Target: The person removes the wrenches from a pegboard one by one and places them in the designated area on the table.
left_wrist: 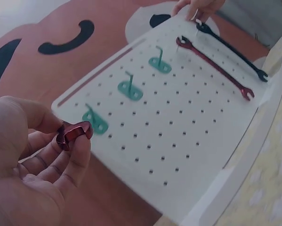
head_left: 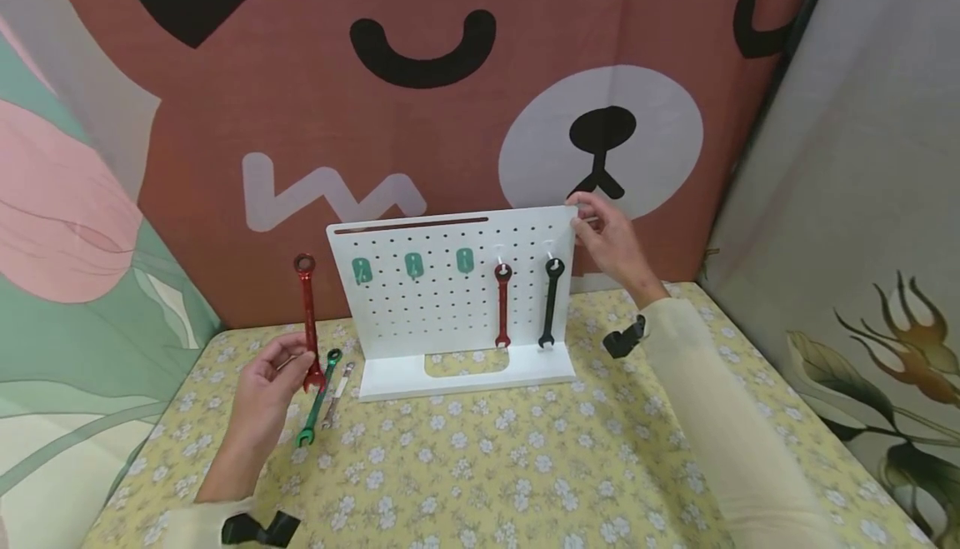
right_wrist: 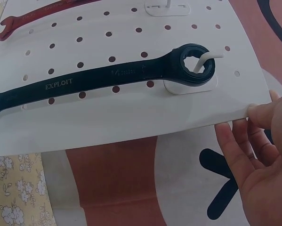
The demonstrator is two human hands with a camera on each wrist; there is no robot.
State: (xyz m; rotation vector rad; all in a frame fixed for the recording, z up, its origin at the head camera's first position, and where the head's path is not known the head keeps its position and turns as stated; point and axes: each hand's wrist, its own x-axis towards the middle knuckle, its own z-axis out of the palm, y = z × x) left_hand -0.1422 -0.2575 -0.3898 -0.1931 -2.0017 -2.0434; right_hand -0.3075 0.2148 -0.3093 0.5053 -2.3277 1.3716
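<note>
Left hand [head_left: 266, 382] pinches a red wrench [head_left: 308, 307]; right hand [head_left: 609, 237] clasps the white pegboard [head_left: 442, 307] at its top right corner

Only the head view shows the green wrench [head_left: 320, 395] and the small labelled wrench [head_left: 338, 395] lying on the flowered table [head_left: 465, 482], between its left edge and the pegboard's base. From the left wrist, the pinched wrench shows just its open end, while the green hooks [left_wrist: 130, 89] plainly stick out from the pegboard. Right wrist alone makes the lettering "EXPLOIT" readable on the dark wrench [head_left: 551, 303].

Left thumb and fingers are together on the red wrench near its lower end; it stands nearly upright, ring end up, beyond the pegboard's left edge. Right thumb lies on the pegboard's front, fingertips behind its edge.

Five wrenches in all: one held, two on the table, and two, the hanging red wrench [head_left: 503, 307] and the dark one, on two white hooks [right_wrist: 211, 55] toward the pegboard's right edge. Three green hooks, all bare, line its upper left.
</note>
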